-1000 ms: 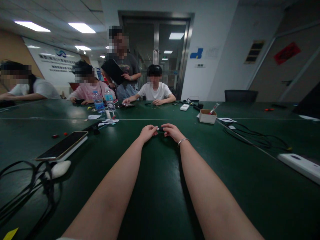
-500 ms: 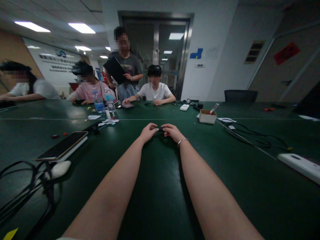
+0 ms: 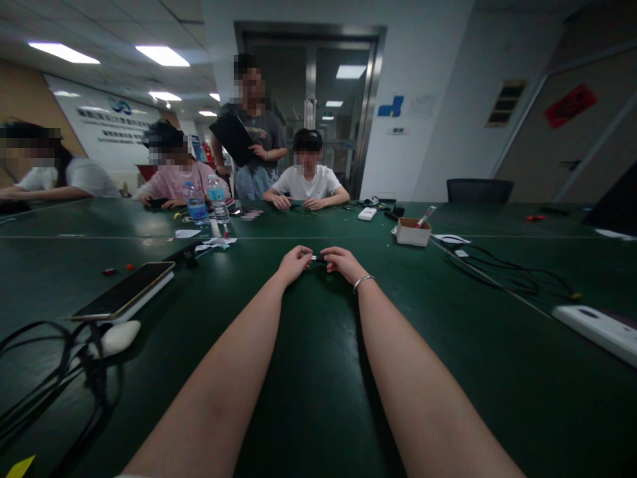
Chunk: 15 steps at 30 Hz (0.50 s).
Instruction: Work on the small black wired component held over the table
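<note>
Both my hands are close together over the middle of the dark green table [image 3: 308,318]. A small black object [image 3: 320,259] with a light, shiny left end lies between them. My left hand [image 3: 296,264] pinches its light end between thumb and fingertips. On the other side, my right hand [image 3: 343,263], with a silver bangle at the wrist, has its fingers closed on the black end. The object is too small to name.
On the left are a phone [image 3: 127,290], black cables [image 3: 94,372] and a white mouse-like object [image 3: 119,336]. Farther off stand two bottles [image 3: 217,199] and a small box [image 3: 413,234]. A power strip [image 3: 597,328] lies right. Several people are across the table.
More of the object's light end shows beside my left fingertips. Across the table, the seated person in white has drawn one hand in toward the other. The standing person's head has turned.
</note>
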### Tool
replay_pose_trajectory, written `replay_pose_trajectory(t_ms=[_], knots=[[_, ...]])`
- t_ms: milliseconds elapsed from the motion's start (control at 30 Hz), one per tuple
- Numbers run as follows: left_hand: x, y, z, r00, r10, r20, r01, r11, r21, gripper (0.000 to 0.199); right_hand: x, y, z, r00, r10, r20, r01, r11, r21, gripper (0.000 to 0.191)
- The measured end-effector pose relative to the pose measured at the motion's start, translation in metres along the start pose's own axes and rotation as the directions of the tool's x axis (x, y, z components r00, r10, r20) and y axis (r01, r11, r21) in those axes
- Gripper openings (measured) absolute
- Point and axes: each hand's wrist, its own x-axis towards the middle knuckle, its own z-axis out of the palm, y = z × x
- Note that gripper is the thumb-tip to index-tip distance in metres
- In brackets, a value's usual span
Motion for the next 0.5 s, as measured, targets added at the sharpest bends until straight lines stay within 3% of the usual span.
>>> replay_pose_trajectory(t_ms=[500], knots=[[-0.0002,0.0006,0.0013,0.999,0.007,0.044,-0.007,1.000,-0.008,0.018,0.0010,0.0007,-0.0007,1.000,0.001,-0.003,-0.001,1.000,-0.015,0.018]])
